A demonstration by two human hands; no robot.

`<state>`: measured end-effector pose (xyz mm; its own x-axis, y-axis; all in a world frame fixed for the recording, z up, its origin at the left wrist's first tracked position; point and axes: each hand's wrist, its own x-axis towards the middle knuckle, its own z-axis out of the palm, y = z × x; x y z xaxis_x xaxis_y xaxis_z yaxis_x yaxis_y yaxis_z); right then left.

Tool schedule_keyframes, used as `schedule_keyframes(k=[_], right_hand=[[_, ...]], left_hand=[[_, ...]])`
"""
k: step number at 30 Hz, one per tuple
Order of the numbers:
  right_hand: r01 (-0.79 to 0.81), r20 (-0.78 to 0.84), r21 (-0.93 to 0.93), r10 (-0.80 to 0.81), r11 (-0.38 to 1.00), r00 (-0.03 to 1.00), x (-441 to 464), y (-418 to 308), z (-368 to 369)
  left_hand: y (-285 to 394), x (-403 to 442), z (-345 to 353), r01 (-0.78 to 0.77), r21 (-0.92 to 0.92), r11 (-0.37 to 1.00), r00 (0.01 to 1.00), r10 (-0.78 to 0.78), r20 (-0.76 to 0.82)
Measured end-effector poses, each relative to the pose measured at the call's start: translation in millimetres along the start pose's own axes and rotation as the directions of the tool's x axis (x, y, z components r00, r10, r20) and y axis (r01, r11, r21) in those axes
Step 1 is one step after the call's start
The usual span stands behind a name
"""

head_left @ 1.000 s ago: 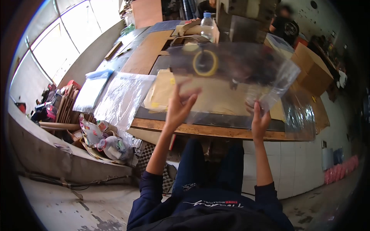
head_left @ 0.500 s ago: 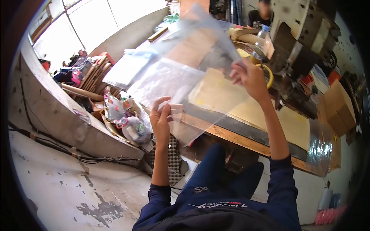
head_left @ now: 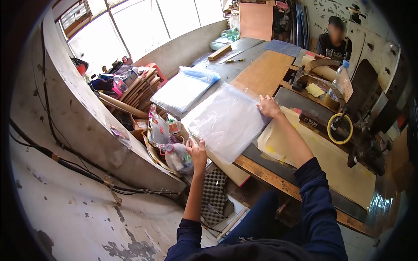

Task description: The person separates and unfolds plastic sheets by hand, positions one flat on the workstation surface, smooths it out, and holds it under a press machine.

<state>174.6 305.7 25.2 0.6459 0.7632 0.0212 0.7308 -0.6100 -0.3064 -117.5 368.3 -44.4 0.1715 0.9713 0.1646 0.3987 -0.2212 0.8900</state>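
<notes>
A clear plastic sheet (head_left: pixel 224 117) lies over a whitish stack of similar sheets at the near left end of the table. My left hand (head_left: pixel 198 152) is at the sheet's near left corner, its thumb and fingers closed about the edge. At the opposite edge, my right hand (head_left: pixel 270 108) has its fingers bent over the sheet's right side. Reflections hide where the top sheet ends and the stack begins. Beyond it lies a second pile of plastic sheets (head_left: pixel 183 89) with a bluish edge.
Yellowish paper sheets (head_left: pixel 322 152) lie to the right on a dark mat. A machine with a yellow tape roll (head_left: pixel 339 128) stands behind them. A bin of plastic waste (head_left: pixel 174 156) is beside my left hand. A person (head_left: pixel 334 41) sits at the far right.
The clear plastic sheet, held up in the air between both hands before, has come down flat onto the stack. My view has shifted, showing more of the table's far end.
</notes>
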Motion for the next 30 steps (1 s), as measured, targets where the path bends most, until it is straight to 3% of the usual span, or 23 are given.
schedule_keyframes(k=[2, 3, 4, 6, 10, 11, 12, 14, 16, 18, 19, 20, 22, 24, 26, 27, 28, 29, 30], right_hand=[[0.045, 0.017, -0.045, -0.044, 0.998, 0.999, 4.1, -2.8, 2.9], [0.094, 0.026, -0.087, -0.092, 0.992, 0.995, 6.3, -3.7, 2.1], [0.087, 0.029, -0.091, -0.085, 0.992, 0.996, 11.6, -2.4, 2.6], [0.196, 0.214, -0.130, -0.165, 0.972, 0.963, 22.9, -1.0, 0.3], [0.163, 0.129, 0.020, -0.164, 0.986, 0.978, 29.5, -0.6, -14.4], [0.100, 0.271, 0.054, -0.111, 0.994, 0.956, 30.3, -4.7, -22.0], [0.101, 0.269, 0.057, -0.113, 0.993, 0.957, 34.2, -5.5, -19.3], [0.025, 0.404, 0.409, -0.206, 0.912, 0.891, 44.5, -1.3, -3.3], [0.088, 0.357, 0.442, -0.265, 0.893, 0.896, 29.3, -2.9, -0.2], [0.092, 0.372, 0.483, -0.300, 0.871, 0.878, -2.6, -12.1, -20.1], [0.181, 0.332, 0.460, -0.357, 0.869, 0.873, 2.5, -4.2, -8.7], [0.167, 0.334, 0.465, -0.347, 0.870, 0.876, -14.3, -4.2, -13.4], [0.281, 0.084, 0.536, -0.381, 0.796, 0.921, -55.4, -1.9, -31.7], [0.313, 0.054, 0.459, -0.378, 0.831, 0.924, -104.8, 0.2, -60.7], [0.066, 0.036, 0.723, -0.134, 0.687, 0.990, -158.1, 5.3, -87.1], [0.050, 0.036, 0.717, -0.108, 0.695, 0.993, -182.8, 11.1, -101.2], [0.122, -0.139, 0.627, -0.043, 0.769, 0.989, -206.1, 18.7, -115.0], [0.167, -0.312, 0.513, 0.002, 0.842, 0.950, -225.9, 29.0, -121.9], [0.143, -0.315, 0.502, 0.026, 0.853, 0.949, -241.7, 42.4, -124.2]], left_hand=[[0.4, -1.7, 6.3, 0.103, -0.313, 0.944, 0.993, -0.078, 0.092], [2.2, -3.1, 9.6, 0.110, -0.313, 0.944, 0.992, -0.082, 0.100], [7.4, -4.7, 12.1, 0.159, -0.442, 0.883, 0.985, -0.115, 0.125], [19.5, -7.8, 14.0, 0.245, -0.669, 0.702, 0.969, -0.164, 0.183], [19.0, -6.9, 1.5, 0.291, -0.714, 0.637, 0.956, -0.157, 0.249], [15.9, -1.9, -0.2, 0.286, -0.713, 0.640, 0.957, -0.155, 0.245], [10.6, 5.0, 0.6, 0.316, -0.718, 0.620, 0.949, -0.207, 0.238], [7.3, 13.7, -0.5, 0.345, -0.723, 0.599, 0.938, -0.257, 0.234], [6.4, 16.6, -2.9, 0.351, -0.774, 0.528, 0.932, -0.279, 0.232], [8.7, 13.7, -6.5, 0.320, -0.735, 0.598, 0.944, -0.267, 0.194], [20.3, 7.8, -13.1, 0.288, -0.708, 0.645, 0.957, -0.227, 0.182], [30.9, 1.2, -19.6, 0.253, -0.675, 0.693, 0.968, -0.184, 0.174], [48.4, -11.8, -24.0, 0.212, -0.674, 0.708, 0.976, -0.122, 0.178], [70.3, -28.2, -26.6, 0.128, -0.695, 0.707, 0.978, 0.025, 0.206], [99.1, -47.7, -25.4, 0.164, -0.739, 0.653, 0.956, 0.079, 0.282], [115.5, -59.1, -22.5, 0.067, -0.775, 0.628, 0.943, 0.214, 0.256], [131.7, -69.9, -18.2, -0.025, -0.810, 0.586, 0.911, 0.346, 0.222], [147.2, -81.5, -13.5, 0.000, -0.817, 0.577, 0.904, 0.349, 0.246], [162.6, -92.9, -8.3, -0.104, -0.851, 0.514, 0.861, 0.475, 0.182]])
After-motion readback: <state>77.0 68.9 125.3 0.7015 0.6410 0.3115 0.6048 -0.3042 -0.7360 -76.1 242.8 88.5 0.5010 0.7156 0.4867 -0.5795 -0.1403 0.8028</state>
